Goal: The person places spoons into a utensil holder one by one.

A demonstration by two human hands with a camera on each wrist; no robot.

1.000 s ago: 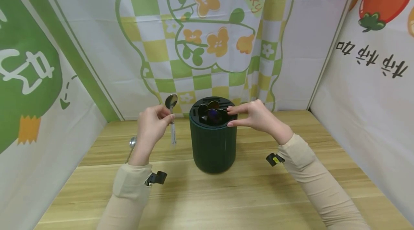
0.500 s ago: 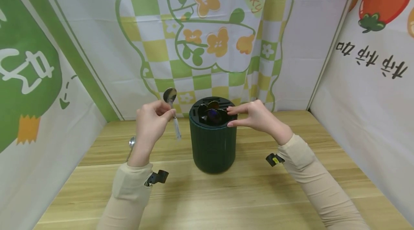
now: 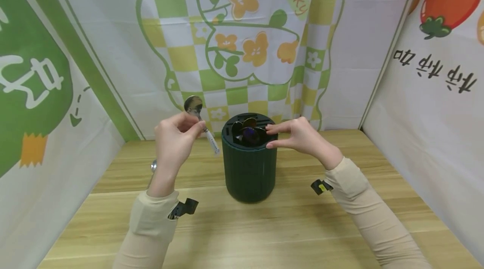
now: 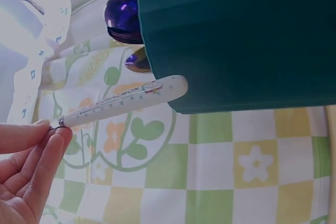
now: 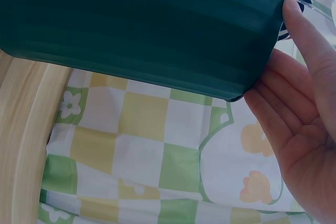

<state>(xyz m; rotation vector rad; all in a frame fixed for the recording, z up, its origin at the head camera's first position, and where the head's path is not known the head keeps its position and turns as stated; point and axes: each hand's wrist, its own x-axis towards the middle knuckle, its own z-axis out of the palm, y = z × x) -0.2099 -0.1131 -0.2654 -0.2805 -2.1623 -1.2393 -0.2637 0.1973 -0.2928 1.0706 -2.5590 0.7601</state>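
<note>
My left hand point(image 3: 172, 151) pinches a spoon point(image 3: 211, 141) near its neck between thumb and fingers. The metal bowl tilts up to the left, while the white printed handle point(image 4: 126, 103) points down toward a dark green utensil holder point(image 3: 249, 172). In the left wrist view the handle's end overlaps the holder; I cannot tell if they touch. Dark, shiny spoons point(image 3: 249, 134) stand bowl-up in the holder's slotted black top. My right hand point(image 3: 304, 138) rests thumb and fingertips on the holder's right rim, fingers fairly straight, as the right wrist view also shows.
Another spoon point(image 3: 153, 165) lies on the wooden table point(image 3: 242, 235) at the left, mostly hidden behind my left wrist. A patterned cloth point(image 3: 249, 67) hangs close behind the holder, with printed side walls to left and right.
My left hand has shifted slightly up and left. The spoon has turned in it, so the bowl leans further left and the handle's end swings up toward the holder. My right hand stays put.
</note>
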